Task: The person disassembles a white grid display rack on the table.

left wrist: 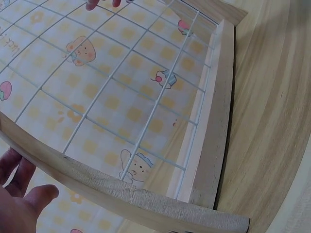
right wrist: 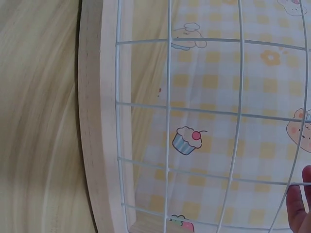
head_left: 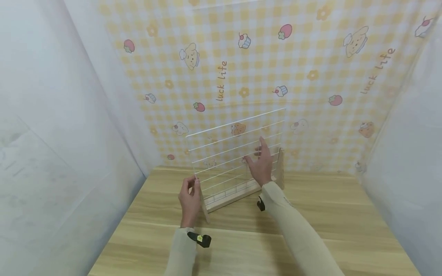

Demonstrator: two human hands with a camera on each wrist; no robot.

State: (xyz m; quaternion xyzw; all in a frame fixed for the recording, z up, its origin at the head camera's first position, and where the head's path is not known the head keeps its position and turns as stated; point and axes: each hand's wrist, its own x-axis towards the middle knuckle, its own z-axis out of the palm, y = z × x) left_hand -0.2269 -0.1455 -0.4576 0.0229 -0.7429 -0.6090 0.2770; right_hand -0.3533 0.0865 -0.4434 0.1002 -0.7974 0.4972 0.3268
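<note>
A white wire grid [head_left: 238,153] stands in a pale wooden frame, leaning back on the table. The frame has a bottom bar [right wrist: 95,121], a left side piece [left wrist: 121,189] and a right side piece [head_left: 281,168]. My left hand [head_left: 190,197] holds the upper end of the left side piece, fingers bent around its edge. In the left wrist view its thumb [left wrist: 43,196] shows beside the wood. My right hand [head_left: 261,163] is at the grid's right half, thumb and fingers spread. Its fingertips [right wrist: 294,201] meet a wire in the right wrist view.
Under the frame is a wood-grain table [head_left: 238,245]. Behind the grid hangs a yellow-checked cloth [head_left: 248,69] with cartoon prints. White sheets [head_left: 69,115] close off both sides. A black strap device [head_left: 200,238] sits on the left wrist.
</note>
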